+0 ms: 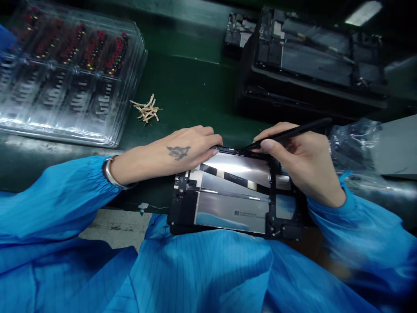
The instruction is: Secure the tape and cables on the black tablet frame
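Note:
An opened tablet [228, 213] lies at the table's front edge, its silvery inner plates, a dark flat cable [234, 177] and black frame showing. My left hand [185, 150] rests over its far left part, fingers bent and closed on the far edge; the fingertips are partly hidden. In my right hand [302, 152] is a slim black pen-like tool [302, 129], pinched between thumb and fingers. The tool slants down to the left, and its tip is at the tablet's far edge, just right of my left fingers. Whether the tip touches a part there I cannot tell.
Stacked clear plastic trays [130, 87] with red and black parts stand at the left. Near them lies a small pile of pale strips [148, 109]. More opened tablets [316, 52] sit on a black block [276, 93] at the back right. Clear plastic wrap [353, 145] lies at the right.

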Motion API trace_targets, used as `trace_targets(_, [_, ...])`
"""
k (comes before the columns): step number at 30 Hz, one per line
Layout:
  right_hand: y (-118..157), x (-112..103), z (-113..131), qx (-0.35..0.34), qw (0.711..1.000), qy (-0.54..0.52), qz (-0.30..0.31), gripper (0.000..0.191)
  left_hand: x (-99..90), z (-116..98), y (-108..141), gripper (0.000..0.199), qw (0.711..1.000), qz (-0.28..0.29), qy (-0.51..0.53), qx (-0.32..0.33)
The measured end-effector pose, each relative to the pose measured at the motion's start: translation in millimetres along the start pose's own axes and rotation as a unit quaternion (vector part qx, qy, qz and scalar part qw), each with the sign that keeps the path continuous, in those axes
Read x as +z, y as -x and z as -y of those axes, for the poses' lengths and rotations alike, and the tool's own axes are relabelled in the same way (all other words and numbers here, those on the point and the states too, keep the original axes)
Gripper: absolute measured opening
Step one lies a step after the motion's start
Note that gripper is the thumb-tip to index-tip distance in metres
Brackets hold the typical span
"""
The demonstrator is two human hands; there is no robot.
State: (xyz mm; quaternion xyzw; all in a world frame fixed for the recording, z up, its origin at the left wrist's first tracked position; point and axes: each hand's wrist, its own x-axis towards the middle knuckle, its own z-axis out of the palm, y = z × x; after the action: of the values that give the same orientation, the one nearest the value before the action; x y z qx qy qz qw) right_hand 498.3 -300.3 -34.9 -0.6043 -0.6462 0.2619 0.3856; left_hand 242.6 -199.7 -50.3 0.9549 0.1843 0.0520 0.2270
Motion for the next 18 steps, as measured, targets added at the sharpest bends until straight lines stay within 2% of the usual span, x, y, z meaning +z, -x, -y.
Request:
trace_targets(6, [1,-2,-1,-0.018,1.000,0.024,0.000,0.012,0.1,0,1,0.034,1.000,-0.002,-0.006,-0.001])
trace_targets(13, [1,0,0,0.017,0.999,-0.041,-0.020,0.008,0.0,2,0,0.032,1.000,-0.001,0.001,0.005])
trace_targets(18, [0,-2,-10,0.045,0.994,-0.083,-0.047,0.020,-1.9,-3,0,0.034,1.000,0.003,-0.020,-0.001])
